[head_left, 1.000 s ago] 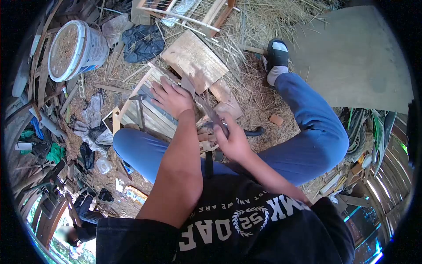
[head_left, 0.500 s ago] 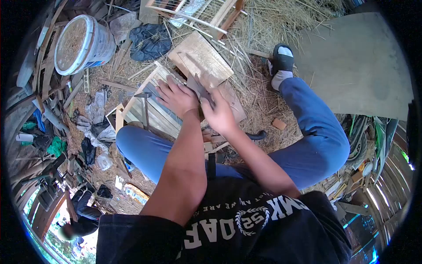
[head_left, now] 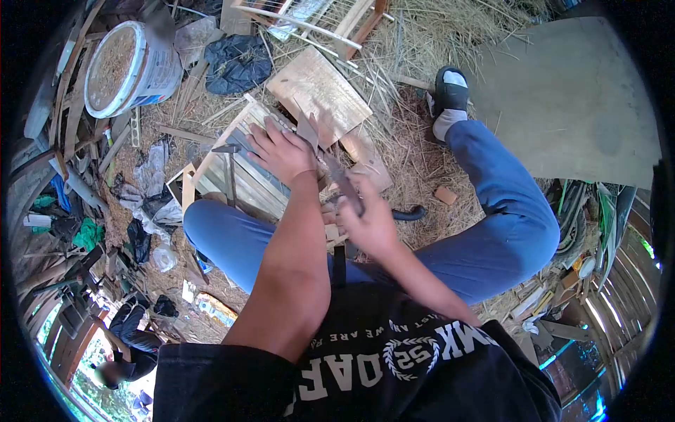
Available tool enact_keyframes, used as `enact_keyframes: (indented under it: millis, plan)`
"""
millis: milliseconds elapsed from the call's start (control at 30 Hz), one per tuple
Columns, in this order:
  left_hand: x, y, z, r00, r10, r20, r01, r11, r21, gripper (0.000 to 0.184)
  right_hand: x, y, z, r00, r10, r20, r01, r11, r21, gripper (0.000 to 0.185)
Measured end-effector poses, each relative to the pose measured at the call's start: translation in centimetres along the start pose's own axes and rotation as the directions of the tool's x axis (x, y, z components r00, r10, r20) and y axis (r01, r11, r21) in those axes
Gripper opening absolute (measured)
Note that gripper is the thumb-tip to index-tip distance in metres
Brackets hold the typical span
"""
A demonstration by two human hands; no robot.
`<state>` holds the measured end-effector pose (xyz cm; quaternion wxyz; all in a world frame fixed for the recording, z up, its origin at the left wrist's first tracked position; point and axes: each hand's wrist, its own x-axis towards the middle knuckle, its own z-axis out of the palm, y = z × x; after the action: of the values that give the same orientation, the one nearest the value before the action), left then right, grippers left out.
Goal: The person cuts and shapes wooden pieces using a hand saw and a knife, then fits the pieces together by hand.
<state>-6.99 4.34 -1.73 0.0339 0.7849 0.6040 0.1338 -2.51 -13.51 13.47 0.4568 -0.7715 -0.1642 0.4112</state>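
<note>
My left hand (head_left: 283,153) lies flat with its fingers spread on a slatted wooden panel (head_left: 259,188). A pointed grey-brown piece (head_left: 307,132) sticks out beside its thumb side; I cannot tell what it is. To the right, my right hand (head_left: 370,221) is closed round a knife-like tool (head_left: 342,181), whose blade points up and left toward the left hand. Motion blurs the tool and the right fingers. A hammer (head_left: 230,172) rests on the panel, left of my left hand. Just beyond both hands is a pale wooden board (head_left: 320,88).
A white bucket (head_left: 137,70) of brownish material stands upper left, near a black plastic bag (head_left: 238,63). A wooden rack (head_left: 344,32) is at the top. A large flat sheet (head_left: 569,105) lies at right. Another person (head_left: 126,348) is at lower left. Straw and scraps cover the ground.
My right hand has drawn back toward my body and slightly right with the tool, away from the left hand. The left hand stays in almost the same place.
</note>
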Motion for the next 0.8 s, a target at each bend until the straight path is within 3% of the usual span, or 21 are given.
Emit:
enact_keyframes:
  millis: [67,100,267,333,400,500,567,700,800]
  plan:
    - [-0.5,0.0,-0.3,1.0,0.003,0.005,-0.003,1.0,0.012,0.054,0.2,0.6,-2.4,0.983,-0.181,-0.004,0.181,0.98,0.085,0.036]
    - [-0.6,0.3,-0.4,1.0,0.028,0.012,-0.029,0.998,0.056,0.054,-0.5,0.0,-2.7,0.999,-0.035,0.031,0.033,0.997,0.063,0.031]
    - [-0.5,0.4,-0.7,0.999,0.048,0.022,-0.05,0.995,0.088,0.053,4.8,0.3,1.3,0.992,-0.098,-0.077,0.104,0.992,0.075,0.036]
    - [0.0,0.6,-0.7,1.0,-0.015,0.027,0.016,1.0,-0.02,0.051,7.9,-1.3,1.9,0.999,0.01,0.045,-0.012,0.999,0.05,0.033]
    - [-0.3,-0.1,-0.3,0.999,0.0,0.034,-0.001,0.999,0.032,0.05,5.5,-0.3,2.6,1.0,0.016,0.022,-0.018,0.997,0.07,0.033]
    - [0.0,0.1,-0.3,1.0,-0.012,0.017,0.012,1.0,0.006,0.05,0.8,0.7,0.3,0.994,-0.107,-0.021,0.108,0.993,0.054,0.041]
    - [-0.1,0.1,-0.3,1.0,0.003,-0.003,-0.003,1.0,0.024,0.051,-1.1,0.0,-1.7,0.99,0.077,0.12,-0.09,0.99,0.107,0.041]
    - [-0.2,0.3,-0.6,1.0,0.006,-0.014,-0.005,1.0,0.014,0.051,6.2,1.1,1.8,0.999,0.009,0.04,-0.013,0.996,0.087,0.04]
    - [-0.1,0.4,-0.5,0.999,-0.044,0.007,0.044,0.999,-0.026,0.052,6.7,1.0,2.5,0.999,-0.039,0.004,0.039,0.999,-0.009,0.04]
